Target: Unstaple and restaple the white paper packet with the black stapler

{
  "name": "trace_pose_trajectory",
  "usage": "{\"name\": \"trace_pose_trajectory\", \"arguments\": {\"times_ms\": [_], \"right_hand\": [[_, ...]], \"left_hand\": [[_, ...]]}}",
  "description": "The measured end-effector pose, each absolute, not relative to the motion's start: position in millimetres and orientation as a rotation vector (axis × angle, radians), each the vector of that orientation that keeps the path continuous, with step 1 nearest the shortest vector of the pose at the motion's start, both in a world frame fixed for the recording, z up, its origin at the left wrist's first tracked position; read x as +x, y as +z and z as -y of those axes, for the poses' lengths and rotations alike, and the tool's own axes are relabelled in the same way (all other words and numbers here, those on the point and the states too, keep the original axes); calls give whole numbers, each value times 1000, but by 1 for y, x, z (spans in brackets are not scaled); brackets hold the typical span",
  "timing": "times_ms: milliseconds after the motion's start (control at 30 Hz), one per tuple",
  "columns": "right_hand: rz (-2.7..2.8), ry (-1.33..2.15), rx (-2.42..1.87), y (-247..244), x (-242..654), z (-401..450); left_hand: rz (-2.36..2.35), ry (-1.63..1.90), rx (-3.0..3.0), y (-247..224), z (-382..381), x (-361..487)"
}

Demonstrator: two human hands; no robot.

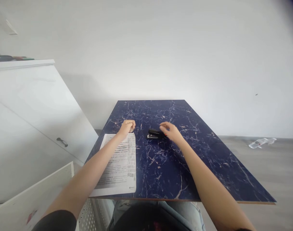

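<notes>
My left hand (127, 127) is curled into a fist just beyond the top edge of a printed sheet of paper (119, 166). Whatever those fingers may hold is hidden. The sheet lies flat at the near left of the table, partly covered by my left forearm. A black stapler (156, 134) rests on the tabletop to the right of the sheet, its front end toward the left. My right hand (170, 131) is over the stapler's right end, thumb and fingers slightly apart; whether it touches the stapler is unclear.
The dark blue marbled table (160, 170) stands against a white wall (146, 57). To the left is a white cabinet (35, 106) with a dark handle (62, 141) and items on top. A crumpled clear plastic item (260, 143) lies on the floor at right.
</notes>
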State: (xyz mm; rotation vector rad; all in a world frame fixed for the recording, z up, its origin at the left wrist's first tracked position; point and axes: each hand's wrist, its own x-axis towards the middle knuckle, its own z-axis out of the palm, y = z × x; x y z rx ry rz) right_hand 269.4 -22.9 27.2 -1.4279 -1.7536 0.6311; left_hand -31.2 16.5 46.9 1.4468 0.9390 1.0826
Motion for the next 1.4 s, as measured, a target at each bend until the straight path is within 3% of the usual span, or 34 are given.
{"name": "trace_pose_trajectory", "arguments": {"times_ms": [100,233,433,667,933,1033,1167,1267,1400], "right_hand": [[1442,522,-1601,18,275,19],[1539,466,-1767,5,270,16],[1699,410,-1857,-3,263,10],[1732,424,-1845,-3,267,9],[1556,371,-1544,8,258,22],[1667,286,-1422,12,253,25],[1764,193,-1331,14,247,28],[1864,184,-1275,15,246,29],[2000,227,-1227,16,246,31]], "left_hand": [[-1236,1451,1540,52,-40,-46],[-1471,1803,1649,38,-53,-69],[-1614,1629,1827,8,-51,-79],[-1749,1620,1828,10,-51,-79],[-2112,1305,2055,1,-57,-86],[-2013,1218,2219,3,-56,-81],[-1537,1192,2393,17,-40,-60],[-1068,907,2460,24,-21,-37],[-943,746,2470,22,-7,-10]]}}
